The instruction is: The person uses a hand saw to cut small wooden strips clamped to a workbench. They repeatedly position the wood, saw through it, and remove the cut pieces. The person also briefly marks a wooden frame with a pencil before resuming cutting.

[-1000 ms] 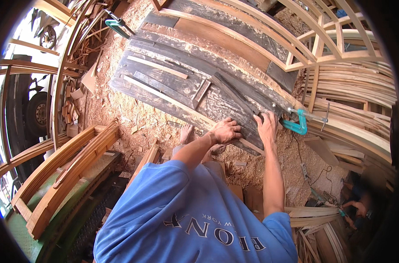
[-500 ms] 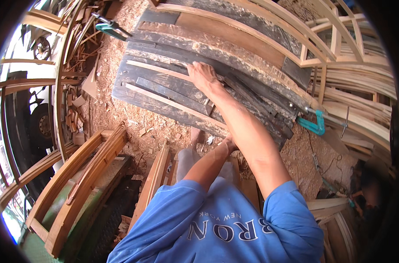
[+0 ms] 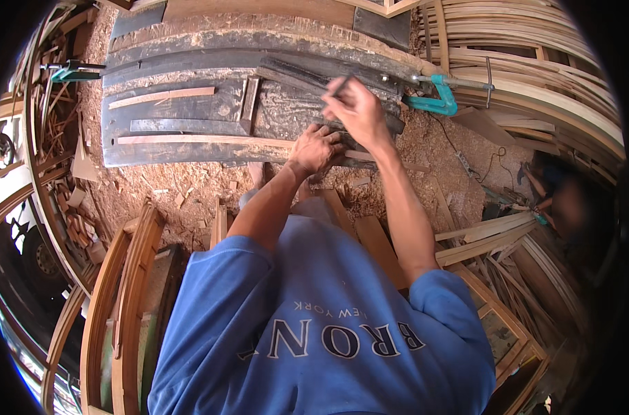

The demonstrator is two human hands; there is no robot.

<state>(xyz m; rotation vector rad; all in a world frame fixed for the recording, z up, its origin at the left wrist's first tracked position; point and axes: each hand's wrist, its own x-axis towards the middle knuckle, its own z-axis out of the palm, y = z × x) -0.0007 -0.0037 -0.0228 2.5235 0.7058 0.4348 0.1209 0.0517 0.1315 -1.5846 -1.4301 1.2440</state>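
Your left hand (image 3: pixel 316 147) is on the pale strip (image 3: pixel 204 140), fingers bent; can't tell if clamped. Strip runs left-right along the bench's (image 3: pixel 287 111) near edge. Right hand (image 3: pixel 359 107), blurred, pinches a small dark piece (image 3: pixel 341 86).

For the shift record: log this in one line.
left hand: on wooden strip; right hand: blurred, holding small dark object; try square: left of left hand; teal clamp: right of right hand
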